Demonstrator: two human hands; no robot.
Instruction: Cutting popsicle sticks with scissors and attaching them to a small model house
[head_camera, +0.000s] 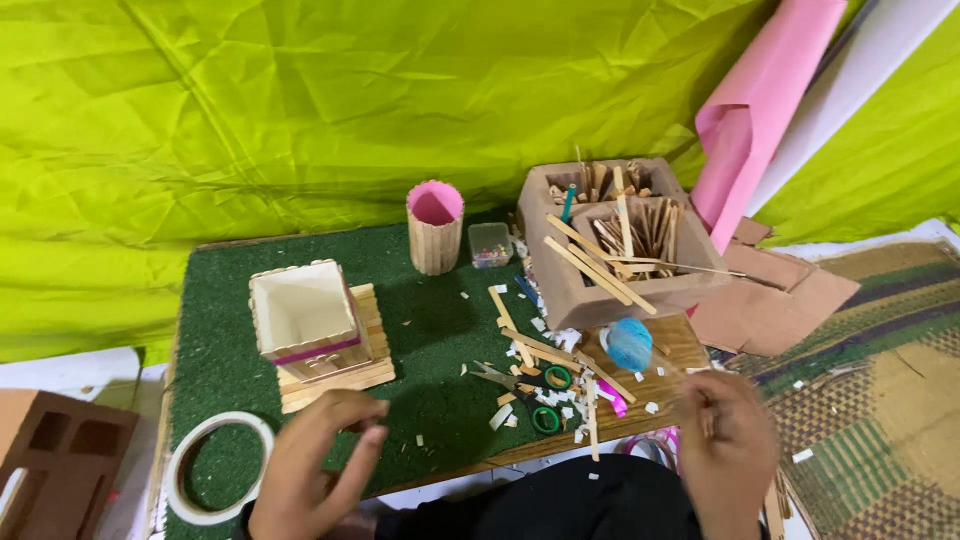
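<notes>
A low wooden tabletop (690, 345), most of it covered w/ green artificial turf (420, 330), stands against a crumpled lime-green cloth backdrop (300, 110). A pink paper roll (760, 110) leans at upper right; flattened cardboard (790, 295) and a woven mat (880, 380) lie on the floor to the right.

On the turf: a square stick-built box w/ white lining (305, 320) on a stepped stick base, a pink-lined stick cup (435, 228), a small clear container of coloured bits (490, 245) just beside it, and a white tape ring (218, 468) at the near-left corner. A brown two-cell holder (620, 245) crammed w/ craft sticks sits at back right; a blue yarn ball (630, 343) is in front of it. Green-handled scissors (525, 385) lie amid stick offcuts and paper scraps.

Left hand (315, 465) hovers at the near edge, just below the stick box, grip partly open, thumb and fingers curved, nothing visibly held. Right hand (730, 440), motion-blurred, is near the tabletop's right corner, close to the yarn ball; fingers seem pinched on sth thin, but can't tell what, or how closed the grip is.
</notes>
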